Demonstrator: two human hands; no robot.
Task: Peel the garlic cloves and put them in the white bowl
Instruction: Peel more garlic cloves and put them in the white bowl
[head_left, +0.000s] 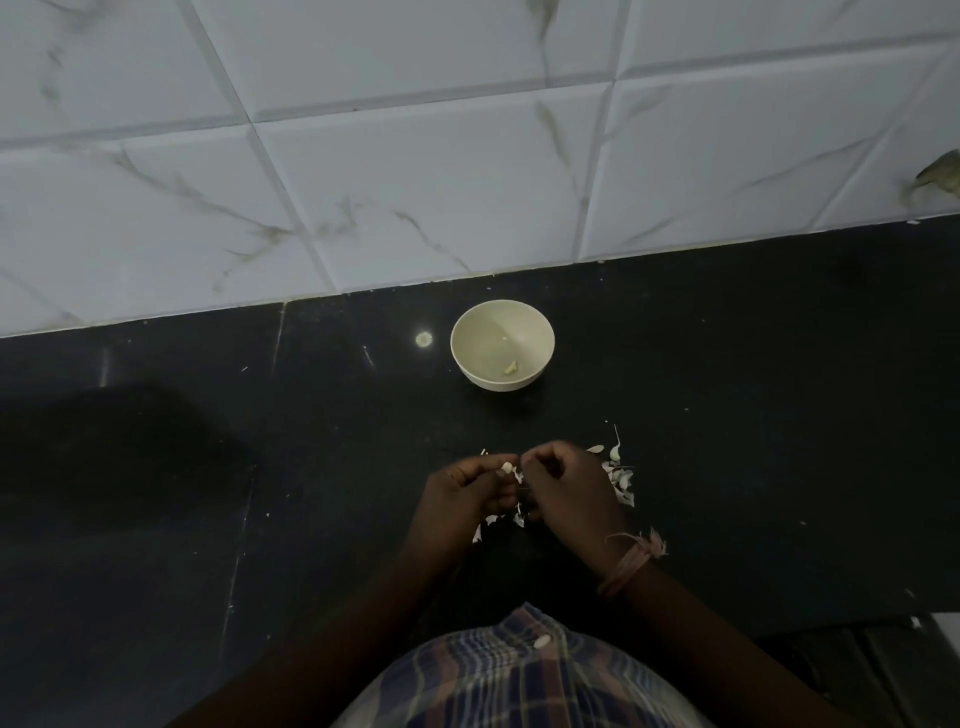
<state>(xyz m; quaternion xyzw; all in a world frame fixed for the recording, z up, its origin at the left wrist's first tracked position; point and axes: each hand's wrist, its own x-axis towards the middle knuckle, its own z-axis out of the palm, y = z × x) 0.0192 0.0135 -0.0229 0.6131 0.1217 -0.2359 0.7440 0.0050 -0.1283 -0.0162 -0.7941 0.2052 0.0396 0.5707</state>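
Observation:
A white bowl (502, 344) stands on the black counter near the tiled wall, with one small peeled garlic piece (510, 368) inside. In front of it, my left hand (467, 493) pinches a small pale garlic clove (506, 467) at its fingertips. My right hand (563, 491), fingers curled, meets the left hand at the clove and pinches at its skin. Loose garlic cloves and skins (619, 478) lie on the counter just right of my right hand, partly hidden by it. More skin scraps (491, 522) lie under my hands.
The black counter (208, 467) runs left and right, backed by a white marble-patterned tiled wall (415, 182). A small greyish object (940, 169) shows at the wall's right edge. A thread band circles my right wrist. The counter's front edge lies at lower right.

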